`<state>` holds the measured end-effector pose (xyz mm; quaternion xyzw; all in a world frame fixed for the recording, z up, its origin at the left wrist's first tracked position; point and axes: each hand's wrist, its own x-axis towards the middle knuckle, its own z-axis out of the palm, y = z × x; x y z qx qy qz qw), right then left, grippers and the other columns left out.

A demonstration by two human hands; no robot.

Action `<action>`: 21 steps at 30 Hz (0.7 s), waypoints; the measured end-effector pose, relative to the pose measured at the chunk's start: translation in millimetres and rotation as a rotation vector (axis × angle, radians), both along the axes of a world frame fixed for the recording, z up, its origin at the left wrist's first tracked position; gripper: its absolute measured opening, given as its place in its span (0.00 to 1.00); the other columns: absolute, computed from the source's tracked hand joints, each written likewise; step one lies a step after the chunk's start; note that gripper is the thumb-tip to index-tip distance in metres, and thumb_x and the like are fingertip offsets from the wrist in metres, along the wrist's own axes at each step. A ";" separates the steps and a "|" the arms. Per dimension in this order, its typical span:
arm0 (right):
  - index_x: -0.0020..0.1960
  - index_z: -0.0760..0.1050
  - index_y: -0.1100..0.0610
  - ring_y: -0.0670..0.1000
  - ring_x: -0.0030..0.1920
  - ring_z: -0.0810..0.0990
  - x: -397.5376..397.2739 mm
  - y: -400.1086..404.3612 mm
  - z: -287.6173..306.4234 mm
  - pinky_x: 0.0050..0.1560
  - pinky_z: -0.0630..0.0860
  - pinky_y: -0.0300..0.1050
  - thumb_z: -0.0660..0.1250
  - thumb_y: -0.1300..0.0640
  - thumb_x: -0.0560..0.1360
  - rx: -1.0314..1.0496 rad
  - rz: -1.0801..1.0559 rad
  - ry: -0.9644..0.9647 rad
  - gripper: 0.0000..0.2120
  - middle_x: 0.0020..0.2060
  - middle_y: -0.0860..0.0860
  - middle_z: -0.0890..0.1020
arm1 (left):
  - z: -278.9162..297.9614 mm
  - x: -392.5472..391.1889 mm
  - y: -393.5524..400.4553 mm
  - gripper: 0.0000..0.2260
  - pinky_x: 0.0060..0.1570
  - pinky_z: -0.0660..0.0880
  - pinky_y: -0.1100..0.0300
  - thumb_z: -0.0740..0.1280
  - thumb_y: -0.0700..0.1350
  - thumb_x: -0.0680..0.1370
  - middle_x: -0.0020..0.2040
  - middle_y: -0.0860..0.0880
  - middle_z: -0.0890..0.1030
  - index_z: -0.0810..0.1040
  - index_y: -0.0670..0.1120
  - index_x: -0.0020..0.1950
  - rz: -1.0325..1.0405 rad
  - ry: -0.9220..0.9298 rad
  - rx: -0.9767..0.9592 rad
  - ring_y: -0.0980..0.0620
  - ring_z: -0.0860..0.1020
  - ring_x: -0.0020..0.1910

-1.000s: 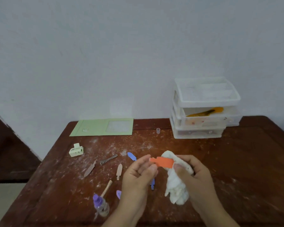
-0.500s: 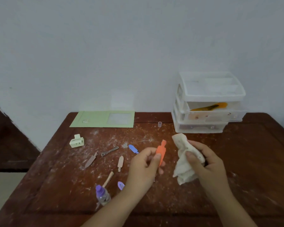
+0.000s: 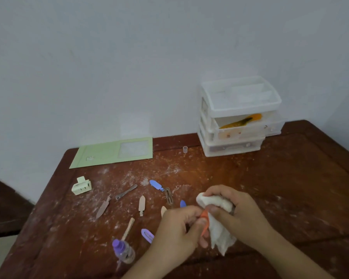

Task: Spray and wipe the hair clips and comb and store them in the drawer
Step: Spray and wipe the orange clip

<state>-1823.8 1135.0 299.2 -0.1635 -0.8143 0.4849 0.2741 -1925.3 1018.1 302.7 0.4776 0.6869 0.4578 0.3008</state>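
Currently, head view: the left hand [image 3: 177, 228] is pinching the orange hair clip [image 3: 204, 220] between thumb and fingertips, near centre of the table [image 3: 290, 188]. The right hand [image 3: 233, 208] is clamping its fingers round the white cloth [image 3: 218, 224] and pressing it against the clip's right face.

Handling, judged: the clip is looking thin, light and stiff, probably slick if sprayed, so holding it by its lower end is leaving the upper end free for wiping. The cloth is soft and bunching easily.

Other clips are lying to the left: blue clip [image 3: 156, 185], purple clip [image 3: 147, 235], beige clip [image 3: 141, 205]. The spray bottle [image 3: 123, 251] is lying near the front edge, left of the left hand.

Room: open tabletop is running right and far toward the drawer unit [image 3: 238, 117], whose middle drawer is standing open with an orange item inside. The path there is looking unobstructed.
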 end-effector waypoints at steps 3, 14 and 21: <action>0.41 0.72 0.41 0.31 0.41 0.76 -3.6 -9.9 -5.9 0.39 0.69 0.23 0.64 0.57 0.63 -0.023 -0.191 0.094 0.11 0.38 0.29 0.79 | 0.6 -0.7 8.9 0.13 0.30 0.70 0.71 0.60 0.40 0.75 0.23 0.57 0.77 0.74 0.53 0.33 0.010 0.045 0.042 0.62 0.76 0.24; 0.44 0.78 0.39 0.37 0.38 0.79 24.2 24.7 9.8 0.34 0.74 0.28 0.67 0.53 0.64 -0.185 -0.227 0.124 0.11 0.39 0.36 0.82 | -3.5 -10.8 8.1 0.14 0.27 0.71 0.69 0.60 0.36 0.77 0.24 0.56 0.79 0.77 0.53 0.40 0.112 -0.210 -0.029 0.60 0.76 0.23; 0.47 0.76 0.32 0.39 0.43 0.79 9.6 20.4 -3.4 0.41 0.74 0.31 0.64 0.47 0.65 -0.150 0.136 0.049 0.13 0.44 0.33 0.80 | -4.3 -12.7 9.8 0.09 0.18 0.69 0.69 0.64 0.41 0.68 0.22 0.49 0.78 0.82 0.45 0.32 -0.001 -0.722 0.018 0.58 0.74 0.18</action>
